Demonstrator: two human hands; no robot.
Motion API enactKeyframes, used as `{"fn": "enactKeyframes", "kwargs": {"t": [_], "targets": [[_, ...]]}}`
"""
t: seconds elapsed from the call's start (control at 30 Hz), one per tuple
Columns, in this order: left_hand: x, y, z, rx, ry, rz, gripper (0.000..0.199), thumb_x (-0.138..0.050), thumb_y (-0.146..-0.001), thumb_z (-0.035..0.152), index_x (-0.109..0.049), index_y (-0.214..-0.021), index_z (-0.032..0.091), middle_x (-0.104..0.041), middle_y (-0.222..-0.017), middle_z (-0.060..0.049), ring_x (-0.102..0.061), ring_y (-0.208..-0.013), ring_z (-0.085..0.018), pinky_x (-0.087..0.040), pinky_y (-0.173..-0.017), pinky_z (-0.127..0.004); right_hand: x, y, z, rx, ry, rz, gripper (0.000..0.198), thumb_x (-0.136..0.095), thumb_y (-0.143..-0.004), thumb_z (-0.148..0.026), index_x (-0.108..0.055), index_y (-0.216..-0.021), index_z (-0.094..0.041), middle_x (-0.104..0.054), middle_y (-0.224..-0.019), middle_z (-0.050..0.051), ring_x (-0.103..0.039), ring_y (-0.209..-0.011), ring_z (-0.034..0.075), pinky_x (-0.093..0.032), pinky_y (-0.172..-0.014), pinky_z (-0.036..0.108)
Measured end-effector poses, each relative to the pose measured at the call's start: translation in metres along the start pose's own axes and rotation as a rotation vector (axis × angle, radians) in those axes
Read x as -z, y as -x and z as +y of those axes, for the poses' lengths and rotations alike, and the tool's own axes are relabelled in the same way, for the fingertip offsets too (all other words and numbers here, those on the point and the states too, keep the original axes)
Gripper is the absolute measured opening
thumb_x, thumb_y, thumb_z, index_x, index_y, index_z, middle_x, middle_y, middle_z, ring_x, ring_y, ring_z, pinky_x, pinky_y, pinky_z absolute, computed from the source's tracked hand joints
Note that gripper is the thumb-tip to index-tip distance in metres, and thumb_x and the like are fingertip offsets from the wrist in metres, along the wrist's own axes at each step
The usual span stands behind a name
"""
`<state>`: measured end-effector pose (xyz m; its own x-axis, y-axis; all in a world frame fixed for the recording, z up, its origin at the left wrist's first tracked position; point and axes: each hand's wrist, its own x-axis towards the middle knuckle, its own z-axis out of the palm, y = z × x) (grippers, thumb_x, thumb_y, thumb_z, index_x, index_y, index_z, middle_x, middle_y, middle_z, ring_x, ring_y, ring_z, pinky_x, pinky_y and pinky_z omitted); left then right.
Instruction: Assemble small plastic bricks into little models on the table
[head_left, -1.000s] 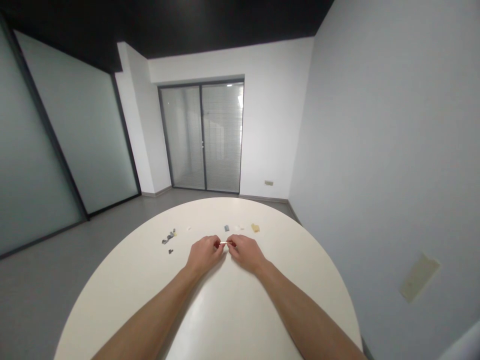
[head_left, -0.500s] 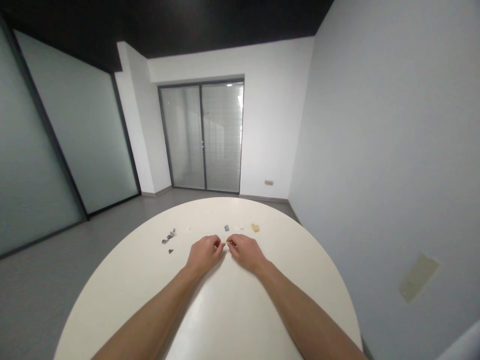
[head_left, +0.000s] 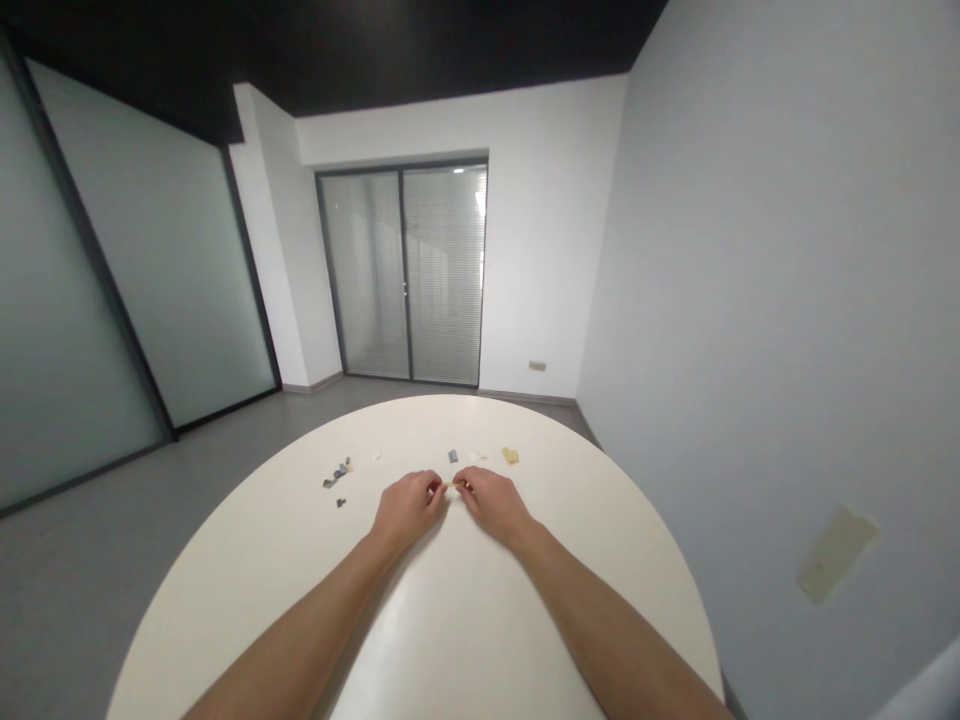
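Note:
My left hand (head_left: 411, 503) and my right hand (head_left: 493, 500) meet over the middle of the table, fingertips pinched. Between them stretches a small thin yellowish piece (head_left: 451, 486), with an end in each pinch. Its kind is too small to make out, and the fingers cover most of it. Just beyond the hands lie a blue-grey piece (head_left: 453, 456), a small white piece (head_left: 478, 456) and a flat yellow piece (head_left: 511, 456).
The round white table (head_left: 457, 640) fills the lower view. On its left lie several small grey pieces (head_left: 340, 472), a separate dark piece (head_left: 341, 503) and a tiny white one (head_left: 378, 456). A plain wall (head_left: 765, 300) rises at the right, and a glass door (head_left: 405, 280) stands behind.
Both hands hold almost the same place. The piece between the fingertips now shows more of its yellow side. Everything else on the table lies as before.

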<state>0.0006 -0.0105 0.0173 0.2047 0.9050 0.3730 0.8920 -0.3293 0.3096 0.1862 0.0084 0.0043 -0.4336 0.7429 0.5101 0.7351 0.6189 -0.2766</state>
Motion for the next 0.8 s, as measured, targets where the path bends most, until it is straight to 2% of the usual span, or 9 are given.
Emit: {"fn": "enactKeyframes", "kwargs": {"t": [0.6,0.8], "targets": [[0.0017,0.0004,0.0011,0.011,0.012,-0.004,0.026,-0.046,-0.093,0.040,-0.065,-0.091,0.023,-0.071,-0.092,-0.003,-0.061,-0.083,-0.016,-0.035,-0.066,-0.025,0.0031,0.0007,-0.0042,-0.011,-0.010,0.019,0.014,-0.052,-0.094,-0.028,-0.062,-0.102,-0.022,-0.070,-0.099,0.003,-0.063,-0.089,0.016,-0.044,-0.079,0.025],[0.0025,0.0001,0.0021,0.031,0.000,-0.027,0.025,-0.046,-0.093,0.038,-0.065,-0.093,0.022,-0.071,-0.094,-0.004,-0.062,-0.085,-0.016,-0.036,-0.066,-0.025,0.0029,0.0010,-0.0046,-0.019,0.005,0.013,0.015,-0.052,-0.092,-0.023,-0.062,-0.103,-0.022,-0.069,-0.101,0.004,-0.063,-0.091,0.016,-0.044,-0.080,0.025]]}}
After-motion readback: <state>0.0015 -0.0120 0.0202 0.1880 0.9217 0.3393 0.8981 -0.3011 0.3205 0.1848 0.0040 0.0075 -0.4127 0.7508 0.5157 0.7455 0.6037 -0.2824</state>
